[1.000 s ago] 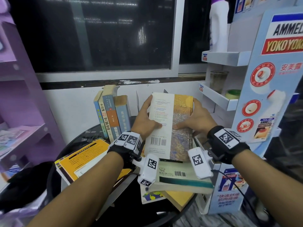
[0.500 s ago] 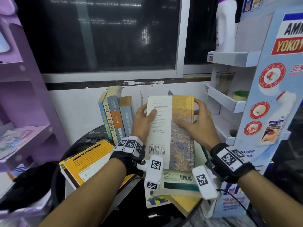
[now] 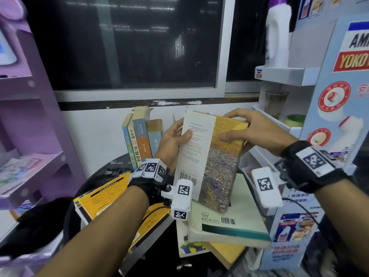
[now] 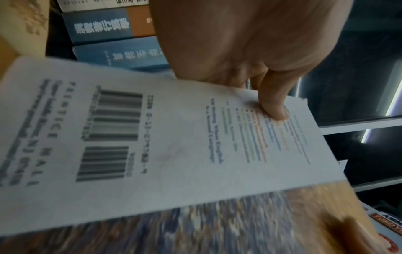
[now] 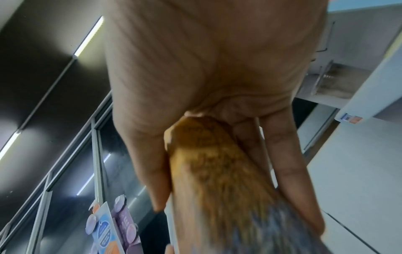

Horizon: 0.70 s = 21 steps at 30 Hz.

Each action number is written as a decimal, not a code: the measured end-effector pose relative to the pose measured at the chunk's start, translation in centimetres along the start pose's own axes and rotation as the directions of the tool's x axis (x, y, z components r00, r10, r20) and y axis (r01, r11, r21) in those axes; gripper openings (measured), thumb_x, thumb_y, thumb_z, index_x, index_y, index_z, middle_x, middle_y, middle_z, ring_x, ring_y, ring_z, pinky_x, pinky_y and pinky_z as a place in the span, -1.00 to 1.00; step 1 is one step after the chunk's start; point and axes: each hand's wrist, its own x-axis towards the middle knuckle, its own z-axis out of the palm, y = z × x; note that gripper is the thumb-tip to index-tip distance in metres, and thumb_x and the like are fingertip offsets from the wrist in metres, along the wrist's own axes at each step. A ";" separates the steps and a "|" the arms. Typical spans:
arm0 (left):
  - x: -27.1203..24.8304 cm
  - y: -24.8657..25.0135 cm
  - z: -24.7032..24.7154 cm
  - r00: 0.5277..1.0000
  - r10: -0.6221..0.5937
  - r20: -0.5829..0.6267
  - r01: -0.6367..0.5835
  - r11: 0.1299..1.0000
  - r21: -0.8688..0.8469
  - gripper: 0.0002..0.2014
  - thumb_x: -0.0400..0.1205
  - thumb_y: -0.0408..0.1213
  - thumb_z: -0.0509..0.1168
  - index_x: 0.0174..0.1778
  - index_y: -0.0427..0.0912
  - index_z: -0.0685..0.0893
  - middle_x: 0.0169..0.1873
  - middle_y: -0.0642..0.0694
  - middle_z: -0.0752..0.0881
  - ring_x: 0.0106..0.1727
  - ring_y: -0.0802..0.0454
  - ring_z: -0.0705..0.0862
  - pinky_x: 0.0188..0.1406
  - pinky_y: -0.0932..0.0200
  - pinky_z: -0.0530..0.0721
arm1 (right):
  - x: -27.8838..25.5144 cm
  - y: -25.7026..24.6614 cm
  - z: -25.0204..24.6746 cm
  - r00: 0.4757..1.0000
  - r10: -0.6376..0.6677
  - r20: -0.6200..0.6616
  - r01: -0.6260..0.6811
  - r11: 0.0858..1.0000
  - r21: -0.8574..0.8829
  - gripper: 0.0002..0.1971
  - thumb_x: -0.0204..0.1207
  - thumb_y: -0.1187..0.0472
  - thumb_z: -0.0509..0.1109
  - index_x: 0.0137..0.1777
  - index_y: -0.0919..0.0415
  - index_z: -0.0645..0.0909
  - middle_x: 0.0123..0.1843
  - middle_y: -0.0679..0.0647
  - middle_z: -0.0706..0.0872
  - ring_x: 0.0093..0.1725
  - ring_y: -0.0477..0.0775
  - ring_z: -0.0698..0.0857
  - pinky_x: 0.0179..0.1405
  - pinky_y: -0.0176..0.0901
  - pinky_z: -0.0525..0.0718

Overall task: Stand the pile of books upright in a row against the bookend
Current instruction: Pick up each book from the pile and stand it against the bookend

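Over on the left, four books (image 3: 142, 139) stand upright in a row at the back of the round black worktop (image 3: 99, 176), spines facing out, and a yellow-covered book (image 3: 105, 196) lies flat near the worktop's front-left edge. Just right of the standing row, the left hand (image 3: 172, 139) grips the left edge of a thick paperback (image 3: 209, 156): the thumb lies on the white back cover over the printed lines, and the fingers are curled round behind it. The paperback is held nearly upright, tilted a little, barcode end down, above the pile of books (image 3: 225, 226) that lies flat at the front right of the worktop. The right hand (image 3: 257, 132) clamps the upper right corner by the spine, thumb pressed on the golden part of the cover, fingers wrapped over the top edge. Further right stands a white display rack (image 3: 283, 76) with a white bottle (image 3: 277, 35) on its shelf.
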 end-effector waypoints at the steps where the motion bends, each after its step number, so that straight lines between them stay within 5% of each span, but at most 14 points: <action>1: 0.0 0.1 -0.1 1.000 -0.004 0.023 0.004 1.000 -0.002 -0.55 0.63 -0.51 0.25 0.47 -0.23 0.48 0.06 -0.21 0.76 -0.12 -0.03 0.80 -0.19 0.06 0.78 | -0.1 -0.6 -0.3 1.000 -0.002 0.029 0.003 1.000 -0.031 -0.51 0.28 0.09 0.64 0.20 -0.01 0.61 0.00 0.13 0.81 -0.19 0.14 0.84 -0.26 0.23 0.81; 6: 0.0 1.2 0.0 0.993 -0.036 0.114 0.027 0.996 0.080 -0.40 0.50 -0.34 0.30 0.52 -0.18 0.41 0.02 -0.19 0.73 -0.07 -0.03 0.75 -0.08 0.04 0.74 | -0.7 -3.4 0.3 0.984 0.035 0.176 0.003 0.977 -0.212 -0.28 0.24 -0.04 0.63 0.42 -0.10 0.44 0.15 0.07 0.74 -0.07 0.12 0.81 -0.18 0.16 0.82; 9: 0.0 1.4 -0.3 0.992 -0.037 0.121 0.019 0.990 0.141 -0.51 0.66 -0.39 0.20 0.55 -0.16 0.39 0.12 -0.25 0.71 0.12 -0.14 0.68 0.16 -0.14 0.64 | -1.1 -4.6 1.8 0.986 0.037 0.165 0.020 0.944 -0.330 -0.03 0.11 -0.26 0.61 0.53 -0.09 0.30 0.21 -0.04 0.64 0.01 -0.01 0.72 -0.11 -0.01 0.80; 12: -0.2 1.5 -0.6 0.996 -0.033 0.087 0.017 0.983 0.181 -0.59 0.73 -0.45 0.10 0.51 -0.13 0.43 0.08 -0.19 0.73 0.13 -0.13 0.68 0.23 -0.18 0.61 | -1.2 -5.4 2.9 0.996 0.026 0.086 0.014 0.902 -0.432 -0.04 0.20 -0.25 0.60 0.58 -0.07 0.26 0.18 -0.06 0.55 0.04 0.01 0.64 -0.07 -0.13 0.73; 16: -0.1 1.8 -0.9 0.997 -0.020 0.073 0.000 0.966 0.259 -0.66 0.74 -0.44 0.10 0.40 -0.08 0.49 0.00 -0.14 0.72 0.11 -0.10 0.65 0.30 -0.25 0.56 | -1.0 -5.7 3.7 1.000 0.002 0.028 0.012 0.866 -0.499 -0.24 0.34 -0.06 0.59 0.52 -0.05 0.36 0.26 0.06 0.60 0.02 0.08 0.62 -0.26 -0.23 0.63; 21: 0.0 2.7 -1.3 0.998 0.017 0.066 -0.042 0.918 0.393 -0.70 0.71 -0.49 0.15 0.31 -0.12 0.55 0.06 -0.09 0.74 0.12 -0.04 0.69 0.21 -0.06 0.65 | -1.2 -5.4 4.0 0.998 -0.059 -0.024 0.041 0.882 -0.469 -0.38 0.40 0.01 0.55 0.46 -0.02 0.46 0.24 0.09 0.64 0.01 0.08 0.62 -0.21 -0.20 0.63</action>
